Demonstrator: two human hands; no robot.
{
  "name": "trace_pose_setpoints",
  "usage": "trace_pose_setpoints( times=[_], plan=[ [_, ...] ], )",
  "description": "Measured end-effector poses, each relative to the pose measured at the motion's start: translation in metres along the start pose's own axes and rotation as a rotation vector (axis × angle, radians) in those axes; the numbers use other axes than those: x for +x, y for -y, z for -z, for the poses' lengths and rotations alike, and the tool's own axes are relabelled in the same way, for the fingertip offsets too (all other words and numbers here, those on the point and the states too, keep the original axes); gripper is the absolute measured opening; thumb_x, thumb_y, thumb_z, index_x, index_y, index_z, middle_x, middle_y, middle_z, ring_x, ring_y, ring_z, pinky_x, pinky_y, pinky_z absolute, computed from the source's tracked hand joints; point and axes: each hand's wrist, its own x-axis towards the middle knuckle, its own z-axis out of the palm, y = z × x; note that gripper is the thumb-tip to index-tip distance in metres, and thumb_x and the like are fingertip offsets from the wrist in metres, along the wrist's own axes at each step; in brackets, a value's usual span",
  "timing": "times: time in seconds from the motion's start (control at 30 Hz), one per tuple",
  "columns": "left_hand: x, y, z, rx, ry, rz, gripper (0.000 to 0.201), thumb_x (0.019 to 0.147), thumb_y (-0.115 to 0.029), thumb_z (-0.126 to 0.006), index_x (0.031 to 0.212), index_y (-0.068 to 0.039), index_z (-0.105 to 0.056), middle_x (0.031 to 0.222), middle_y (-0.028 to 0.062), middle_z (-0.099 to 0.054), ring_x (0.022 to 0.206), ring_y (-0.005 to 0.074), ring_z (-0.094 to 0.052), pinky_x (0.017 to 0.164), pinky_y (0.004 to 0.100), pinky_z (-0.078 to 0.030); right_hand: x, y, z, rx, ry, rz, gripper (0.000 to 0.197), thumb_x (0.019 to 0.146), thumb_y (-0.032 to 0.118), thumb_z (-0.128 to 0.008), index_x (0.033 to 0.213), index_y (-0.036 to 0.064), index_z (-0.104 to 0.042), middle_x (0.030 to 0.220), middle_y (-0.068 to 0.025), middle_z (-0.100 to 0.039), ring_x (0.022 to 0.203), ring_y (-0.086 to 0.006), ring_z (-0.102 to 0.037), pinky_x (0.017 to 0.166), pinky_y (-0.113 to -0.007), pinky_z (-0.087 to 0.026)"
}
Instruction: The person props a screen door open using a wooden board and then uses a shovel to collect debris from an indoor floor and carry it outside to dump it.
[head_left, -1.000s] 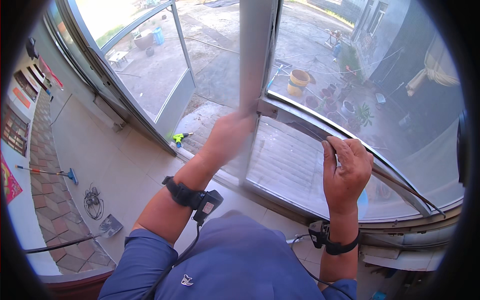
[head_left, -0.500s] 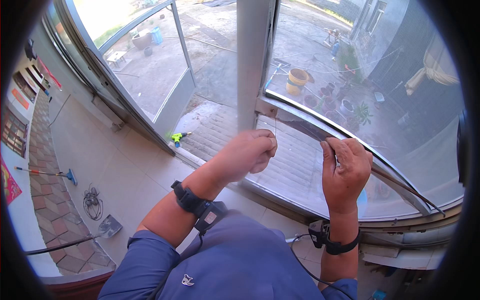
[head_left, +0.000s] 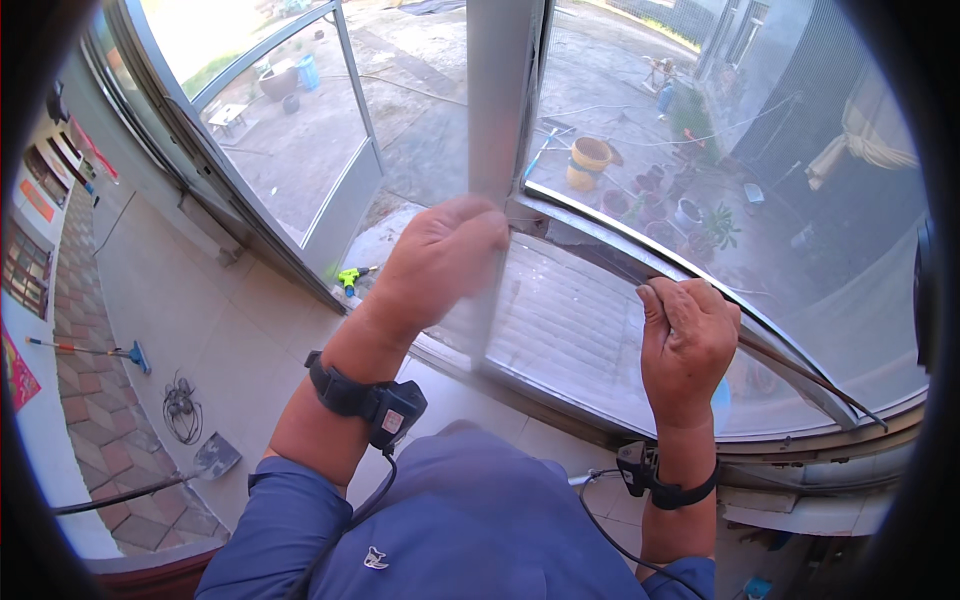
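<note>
My right hand [head_left: 690,335] is closed with thumb and fingertips pinched on a long thin dark strip [head_left: 800,370]. The strip lies along the lower rail [head_left: 590,238] of the door's glass panel, and its loose end sticks out to the right. My left hand [head_left: 445,260] is raised in front of the upright door post [head_left: 490,120], near the left end of the rail. Its fingers are curled closed and smeared by motion. Whatever they pinch is too fine to make out. Below the rail, a lower panel opening shows the ribbed step outside.
A green cordless drill [head_left: 352,278] lies by the door sill on the left. A shovel [head_left: 215,457], a coiled cable [head_left: 182,408] and a blue-headed floor brush [head_left: 138,356] rest on the floor. Outside stand a yellow bucket [head_left: 588,165] and several potted plants [head_left: 690,215].
My left hand has moved up and left, away from the rail's lower opening. The fine strand seen hanging from the rail to it no longer shows there. My right hand stays on the strip.
</note>
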Motion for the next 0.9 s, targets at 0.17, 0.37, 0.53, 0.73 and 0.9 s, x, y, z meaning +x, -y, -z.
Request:
trace_pose_setpoints(
  times=[0.17,0.37,0.53,0.73,0.9],
  plan=[
    [0.010,-0.004,0.002,0.350,-0.207,-0.133,0.023,0.097,-0.016,-0.049,0.085,0.000,-0.060,0.066,0.0005,-0.052,0.050,0.0040,-0.045,0.045,0.0200,-0.035,0.004,0.002,0.001,-0.023,0.035,0.000,0.011,0.074,0.009,-0.073,0.081,0.0093,-0.065,0.069,-0.0027,-0.055,0.066,-0.0213,-0.055,0.064,-0.034,-0.035],
    [0.013,0.037,-0.008,0.909,-0.028,-0.312,0.025,0.092,-0.021,-0.052,0.084,0.002,-0.059,0.070,0.0133,-0.061,0.066,0.0265,-0.060,0.061,0.0372,-0.044,-0.005,-0.024,0.018,-0.078,-0.017,-0.061,0.007,0.077,0.008,-0.071,0.082,0.0073,-0.065,0.070,-0.0034,-0.055,0.065,-0.0230,-0.054,0.063,-0.035,-0.036],
    [0.002,0.059,-0.042,0.700,0.152,-0.120,0.024,0.091,-0.019,-0.048,0.084,0.001,-0.059,0.081,0.0179,-0.062,0.075,0.0371,-0.059,0.067,0.0428,-0.045,-0.021,-0.036,0.052,-0.066,0.024,-0.133,0.008,0.076,0.005,-0.071,0.080,0.0053,-0.064,0.071,-0.0059,-0.056,0.068,-0.0250,-0.052,0.064,-0.035,-0.036],
    [-0.001,0.062,-0.074,0.460,0.332,0.058,0.023,0.097,-0.021,-0.051,0.088,-0.002,-0.060,0.058,0.0010,-0.056,0.053,0.0071,-0.054,0.052,0.0217,-0.041,-0.048,-0.067,0.092,-0.077,0.103,-0.140,0.011,0.074,0.004,-0.072,0.081,0.0053,-0.064,0.071,-0.0056,-0.055,0.068,-0.0249,-0.052,0.065,-0.035,-0.035],
    [-0.004,0.070,-0.101,0.462,0.460,0.006,0.020,0.097,-0.017,-0.052,0.089,0.000,-0.061,0.063,0.0023,-0.058,0.057,0.0079,-0.057,0.055,0.0226,-0.044,-0.068,-0.092,0.114,-0.126,0.114,-0.097,0.012,0.072,0.005,-0.073,0.081,0.0063,-0.065,0.072,-0.0059,-0.056,0.068,-0.0252,-0.053,0.064,-0.036,-0.036]
  ],
)
